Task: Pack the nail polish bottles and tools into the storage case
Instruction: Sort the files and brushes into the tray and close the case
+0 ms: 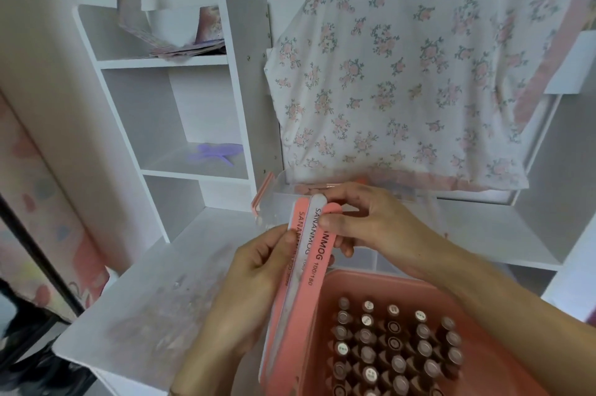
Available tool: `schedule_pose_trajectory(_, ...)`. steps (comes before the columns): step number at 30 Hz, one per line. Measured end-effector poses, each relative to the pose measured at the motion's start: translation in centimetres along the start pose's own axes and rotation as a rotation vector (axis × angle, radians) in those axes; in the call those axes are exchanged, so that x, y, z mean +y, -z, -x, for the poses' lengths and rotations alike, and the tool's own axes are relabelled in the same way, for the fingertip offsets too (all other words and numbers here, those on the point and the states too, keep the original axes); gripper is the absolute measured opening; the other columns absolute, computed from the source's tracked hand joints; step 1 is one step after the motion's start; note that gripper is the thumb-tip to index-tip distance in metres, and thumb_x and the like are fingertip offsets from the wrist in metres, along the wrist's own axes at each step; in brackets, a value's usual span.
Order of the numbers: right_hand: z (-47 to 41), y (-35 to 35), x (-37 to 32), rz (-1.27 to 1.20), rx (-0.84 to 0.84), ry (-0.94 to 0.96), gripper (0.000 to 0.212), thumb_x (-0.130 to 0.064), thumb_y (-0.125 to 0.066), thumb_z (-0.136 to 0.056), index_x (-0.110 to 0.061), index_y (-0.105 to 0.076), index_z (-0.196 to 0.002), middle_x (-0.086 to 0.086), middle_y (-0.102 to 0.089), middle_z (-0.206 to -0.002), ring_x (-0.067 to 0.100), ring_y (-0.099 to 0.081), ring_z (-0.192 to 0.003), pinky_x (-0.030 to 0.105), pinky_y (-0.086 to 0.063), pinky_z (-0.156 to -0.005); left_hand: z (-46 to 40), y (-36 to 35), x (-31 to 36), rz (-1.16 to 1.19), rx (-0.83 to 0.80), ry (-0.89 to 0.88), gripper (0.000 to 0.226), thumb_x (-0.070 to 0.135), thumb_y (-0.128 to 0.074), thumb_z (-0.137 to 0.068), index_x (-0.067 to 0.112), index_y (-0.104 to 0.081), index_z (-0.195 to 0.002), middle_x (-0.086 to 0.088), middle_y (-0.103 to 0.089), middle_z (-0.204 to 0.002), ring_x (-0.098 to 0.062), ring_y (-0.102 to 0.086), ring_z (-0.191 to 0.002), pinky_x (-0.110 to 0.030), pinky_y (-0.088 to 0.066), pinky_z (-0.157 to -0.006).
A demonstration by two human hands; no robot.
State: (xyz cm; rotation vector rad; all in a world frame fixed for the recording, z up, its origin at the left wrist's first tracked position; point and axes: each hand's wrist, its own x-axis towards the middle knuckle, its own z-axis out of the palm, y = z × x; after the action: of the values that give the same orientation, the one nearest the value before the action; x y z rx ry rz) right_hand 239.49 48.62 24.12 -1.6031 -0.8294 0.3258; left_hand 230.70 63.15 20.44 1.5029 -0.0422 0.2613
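Head view. A stack of nail files [304,253] is held at lower centre of the frame: the left hand [254,279] is curled round its near side, and the right hand [364,221] pinches its far end between thumb and fingers. The pink storage case [503,360], lower right, is already filled with rows of nail polish bottles [396,347], caps up.

Step judged: tools are being squared up before stowing. Next, a slot beside or above the bottles must be found; none is plainly seen.

The case rests on a white desk [154,305]. A white shelf unit [180,98] stands at upper left, with a floral cloth [419,66] draped at upper right.
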Motion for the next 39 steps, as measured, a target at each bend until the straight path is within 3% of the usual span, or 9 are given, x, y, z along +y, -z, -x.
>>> schedule_pose_trajectory(4,0.4,0.6,0.5,-0.169,0.002,-0.08,0.009,-0.004,-0.056,-0.087,-0.012,-0.06,-0.089,0.002,-0.067,-0.064,0.013,-0.052,-0.054,0.018,-0.043,-0.049,0.0,0.1,0.0,0.233,0.114,0.043,0.029,0.027,-0.05,-0.078,0.017,-0.076,-0.082,-0.011,-0.074,-0.084,-0.018,-0.071,-0.073,-0.024,-0.056,-0.059)
schedule_pose_trajectory(7,0.7,0.9,0.9,-0.176,-0.011,-0.087,0.019,-0.003,-0.055,-0.087,-0.017,-0.059,-0.098,0.005,-0.065,-0.066,0.015,-0.052,-0.058,0.018,-0.044,-0.052,0.0,0.5,-0.2,0.342,0.192,0.04,0.028,0.023,-0.051,-0.077,0.007,-0.074,-0.083,-0.017,-0.072,-0.083,-0.027,-0.072,-0.079,-0.027,-0.057,-0.061)
schedule_pose_trajectory(10,1.0,1.1,1.2,-0.134,-0.064,-0.065,0.032,-0.005,-0.055,-0.086,-0.025,-0.057,-0.111,0.003,-0.064,-0.067,0.016,-0.054,-0.063,0.019,-0.046,-0.057,0.2,0.9,-0.3,0.314,0.171,0.07,0.032,0.023,-0.051,-0.078,0.003,-0.068,-0.096,-0.014,-0.07,-0.077,-0.026,-0.071,-0.072,-0.028,-0.057,-0.06)
schedule_pose_trajectory(15,0.9,1.0,1.3,-0.13,-0.095,-0.044,0.028,-0.004,-0.054,-0.088,-0.025,-0.059,-0.106,0.0,-0.063,-0.065,0.013,-0.054,-0.057,0.02,-0.047,-0.054,0.6,0.5,-0.7,0.218,0.026,0.204,0.03,0.028,-0.052,-0.078,0.014,-0.074,-0.093,-0.011,-0.069,-0.079,-0.015,-0.066,-0.061,-0.024,-0.054,-0.052)
schedule_pose_trajectory(23,0.4,0.4,1.6,-0.118,-0.021,0.008,0.03,0.0,-0.046,-0.092,-0.012,-0.058,-0.116,0.005,-0.06,-0.069,0.015,-0.049,-0.061,0.019,-0.043,-0.054,1.1,-0.1,-1.1,0.309,-0.116,0.253,0.031,0.027,-0.049,-0.084,0.011,-0.071,-0.099,-0.019,-0.07,-0.101,-0.029,-0.071,-0.081,-0.032,-0.058,-0.067)
schedule_pose_trajectory(30,-0.2,-0.8,2.4,-0.062,0.096,0.065,0.038,-0.004,-0.051,-0.09,-0.009,-0.05,-0.128,0.005,-0.067,-0.074,0.015,-0.054,-0.059,0.017,-0.044,-0.053,1.5,0.8,-1.2,0.153,0.01,0.141,0.029,0.032,-0.055,-0.077,0.012,-0.073,-0.088,-0.013,-0.068,-0.074,-0.017,-0.064,-0.061,-0.023,-0.054,-0.058)
schedule_pose_trajectory(33,-0.6,-0.6,2.6,-0.211,0.124,0.022,0.038,-0.014,-0.06,-0.081,-0.014,-0.055,-0.118,0.007,-0.067,-0.07,0.012,-0.052,-0.053,0.017,-0.041,-0.048,1.7,2.1,-1.5,0.204,0.094,0.145,0.025,0.026,-0.055,-0.075,0.012,-0.075,-0.081,-0.013,-0.071,-0.077,-0.021,-0.069,-0.065,-0.025,-0.056,-0.058)
schedule_pose_trajectory(36,-1.0,-0.4,2.5,-0.294,0.148,-0.024,0.034,-0.029,-0.061,-0.07,-0.017,-0.061,-0.102,0.004,-0.069,-0.067,0.019,-0.049,-0.063,0.017,-0.039,-0.047,1.8,3.3,-1.6,0.32,0.201,0.123,0.026,0.021,-0.054,-0.075,0.004,-0.074,-0.078,-0.012,-0.071,-0.078,-0.021,-0.067,-0.06,-0.025,-0.055,-0.053)
schedule_pose_trajectory(39,-1.4,-0.8,2.6,-0.267,0.153,-0.024,0.016,-0.021,-0.058,-0.081,-0.014,-0.062,-0.095,0.003,-0.069,-0.068,0.02,-0.048,-0.062,0.017,-0.039,-0.047,2.2,3.6,-1.4,0.32,0.19,0.082,0.029,0.022,-0.051,-0.078,0.003,-0.07,-0.089,-0.009,-0.066,-0.078,-0.014,-0.054,-0.052,-0.021,-0.047,-0.047)
